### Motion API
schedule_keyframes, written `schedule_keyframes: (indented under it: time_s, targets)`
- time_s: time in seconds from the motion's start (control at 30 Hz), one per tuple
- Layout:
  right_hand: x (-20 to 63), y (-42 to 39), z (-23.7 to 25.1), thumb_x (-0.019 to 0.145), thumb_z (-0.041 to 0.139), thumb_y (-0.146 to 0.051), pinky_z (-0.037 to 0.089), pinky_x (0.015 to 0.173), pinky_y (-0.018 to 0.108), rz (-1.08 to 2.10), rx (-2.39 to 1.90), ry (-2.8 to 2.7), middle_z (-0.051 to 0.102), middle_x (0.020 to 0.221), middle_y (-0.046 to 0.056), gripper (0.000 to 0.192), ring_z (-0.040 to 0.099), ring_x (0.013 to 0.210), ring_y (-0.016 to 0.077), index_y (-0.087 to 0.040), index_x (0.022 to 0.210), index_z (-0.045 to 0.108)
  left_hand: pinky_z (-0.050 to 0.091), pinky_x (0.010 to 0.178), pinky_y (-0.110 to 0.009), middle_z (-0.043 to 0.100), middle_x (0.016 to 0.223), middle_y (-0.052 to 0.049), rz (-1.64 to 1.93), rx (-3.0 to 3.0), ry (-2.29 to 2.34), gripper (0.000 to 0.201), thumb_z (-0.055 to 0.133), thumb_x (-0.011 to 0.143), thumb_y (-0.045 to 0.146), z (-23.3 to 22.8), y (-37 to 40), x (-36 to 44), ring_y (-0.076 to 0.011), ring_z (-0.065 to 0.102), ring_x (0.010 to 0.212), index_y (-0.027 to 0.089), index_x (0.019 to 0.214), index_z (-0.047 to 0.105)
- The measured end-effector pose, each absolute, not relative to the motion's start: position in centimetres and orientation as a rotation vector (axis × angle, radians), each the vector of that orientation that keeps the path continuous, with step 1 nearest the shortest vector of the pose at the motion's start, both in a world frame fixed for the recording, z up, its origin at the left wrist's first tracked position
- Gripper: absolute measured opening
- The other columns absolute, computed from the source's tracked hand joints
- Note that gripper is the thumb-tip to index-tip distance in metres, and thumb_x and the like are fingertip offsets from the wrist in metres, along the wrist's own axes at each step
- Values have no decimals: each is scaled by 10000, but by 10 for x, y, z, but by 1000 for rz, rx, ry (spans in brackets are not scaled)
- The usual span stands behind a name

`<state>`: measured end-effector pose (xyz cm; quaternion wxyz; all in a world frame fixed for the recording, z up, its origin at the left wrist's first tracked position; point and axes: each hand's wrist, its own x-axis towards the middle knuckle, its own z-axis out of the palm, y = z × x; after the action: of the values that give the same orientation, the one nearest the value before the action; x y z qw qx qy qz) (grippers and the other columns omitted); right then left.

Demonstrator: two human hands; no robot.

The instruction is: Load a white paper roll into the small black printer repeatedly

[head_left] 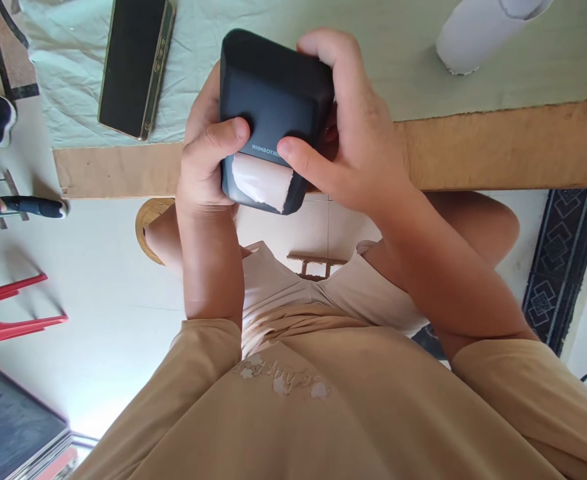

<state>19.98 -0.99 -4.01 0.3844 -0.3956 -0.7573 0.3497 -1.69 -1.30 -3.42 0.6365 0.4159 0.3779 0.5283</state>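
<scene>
Head view: the table [498,143] fills the top, with a phone [134,63] lying on its cloth beyond the printer. The dark printer [273,100] is held at the table's near edge, paper [260,181] showing at its slot. The left hand [206,163] and right hand [356,133] clamp it from either side, thumbs pressing its face.

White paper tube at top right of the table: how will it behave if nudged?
The white paper tube lies on its side on the cloth-covered table, so it probably rolls easily. It looks hollow, likely light and crushable. Neither hand touches it; both grip the dark label printer.
</scene>
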Motion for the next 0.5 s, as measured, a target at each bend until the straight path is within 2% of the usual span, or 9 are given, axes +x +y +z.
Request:
schedule_keyframes:
  time_s: [0.07,0.17,0.27,0.33,0.37,0.43,0.47,0.5]
  targets:
    - [201,-9,-40,1070,607,-593,607,1289,322,886,-1017,-1966,570,1737,123,799,687,1307,155,-112,1689,455,614,1231,-482,737,1224,-119,1243,1136,785,383,712,1108,479,-41,-13,-19,-408,664,1508,168,1302,826]
    - [202,-8,-43,1081,579,-606,601,1318,351,875,-969,-1970,561,1748,158,811,670,1481,187,-87,1688,435,648,1117,-438,708,1209,-117,1205,1234,732,526,849,993,533,-51,-10,-24,-396,694,1436,163,1365,804]
    - [203,-6,-47,1090,545,-649,587,1385,386,872,-921,-1978,553,1767,168,838,592,1664,208,-78,1689,413,659,1125,-501,690,1195,-99,1254,1089,883,382,699,1098,515,-53,-8,-27,-386,758,1372,181,1270,763]
    - [204,-6,-50,1101,538,-662,585,1405,415,858,-899,-1984,554,1759,166,815,578,1685,218,-100,1673,395,654,1177,-566,697,1176,-93,1289,1017,944,287,624,1128,439,-49,-8,-27,-405,772,1411,181,1195,729]
    - [204,-6,-50,1110,536,-659,585,1407,427,853,-889,-1985,555,1752,168,793,584,1674,223,-112,1663,385,641,1226,-575,709,1211,-97,1255,1036,928,227,690,1066,348,-46,-9,-28,-420,745,1485,176,1210,726]
    - [204,-6,-50,1125,526,-660,588,1395,445,836,-867,-1984,557,1728,179,759,594,1651,237,-130,1645,371,606,1309,-558,725,1267,-105,1193,1110,885,366,803,901,214,-42,-11,-28,-436,666,1614,166,1257,729]
    - [204,-6,-50,1128,516,-677,592,1382,452,829,-871,-1990,555,1722,183,757,602,1630,246,-141,1642,364,591,1335,-554,727,1283,-107,1174,1134,872,431,817,856,187,-41,-11,-29,-438,635,1651,162,1277,729]
    - [204,-7,-49,1129,506,-696,599,1363,456,825,-893,-1998,549,1722,183,758,612,1605,252,-157,1641,359,593,1331,-559,725,1261,-103,1192,1135,872,404,818,869,220,-42,-11,-29,-436,642,1643,167,1260,728]
